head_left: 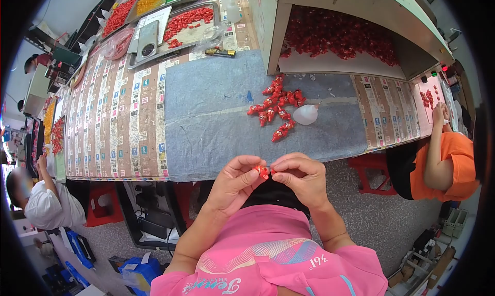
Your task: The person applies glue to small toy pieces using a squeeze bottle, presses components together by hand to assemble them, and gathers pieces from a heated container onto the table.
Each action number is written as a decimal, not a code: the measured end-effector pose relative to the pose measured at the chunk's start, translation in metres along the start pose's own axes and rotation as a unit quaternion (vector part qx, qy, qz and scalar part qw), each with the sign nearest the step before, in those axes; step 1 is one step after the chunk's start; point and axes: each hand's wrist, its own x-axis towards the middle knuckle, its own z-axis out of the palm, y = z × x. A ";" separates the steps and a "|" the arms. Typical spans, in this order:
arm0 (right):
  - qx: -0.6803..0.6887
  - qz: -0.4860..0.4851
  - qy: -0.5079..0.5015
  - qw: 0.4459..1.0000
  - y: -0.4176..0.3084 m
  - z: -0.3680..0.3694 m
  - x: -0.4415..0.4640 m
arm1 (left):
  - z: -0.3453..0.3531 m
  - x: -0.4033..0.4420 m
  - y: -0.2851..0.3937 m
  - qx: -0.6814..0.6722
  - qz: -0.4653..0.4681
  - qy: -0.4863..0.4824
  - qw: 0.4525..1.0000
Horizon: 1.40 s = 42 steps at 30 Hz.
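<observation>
Just off the table's front edge, my left hand [238,181] pinches a small red figure [263,173] between thumb and fingertips. Close beside it on the right, my right hand [301,176] is closed on a small red piece [273,171], which sits almost against the figure. Beyond my hands, a blue-grey cloth [211,110] covers part of the table. On it lies a loose pile of red figures [277,102], with a white teardrop-shaped bottle [306,114] to the pile's right.
An open box [319,64] of red pieces stands at the back right. Trays [193,38] of red parts, a phone [148,38] and a dropper bottle [233,12] are at the back left. Co-workers sit at left [51,203] and right [443,164].
</observation>
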 end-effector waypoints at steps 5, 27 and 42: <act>-0.089 -0.046 -0.011 0.995 0.000 -0.001 0.001 | -0.001 0.001 0.000 0.006 -0.001 0.000 1.000; -0.176 -0.082 -0.003 0.981 -0.010 -0.002 -0.003 | 0.005 0.000 -0.005 0.191 0.116 0.031 0.974; -0.286 -0.218 -0.002 0.933 -0.013 0.003 -0.001 | 0.003 -0.004 -0.003 0.245 0.156 0.027 0.956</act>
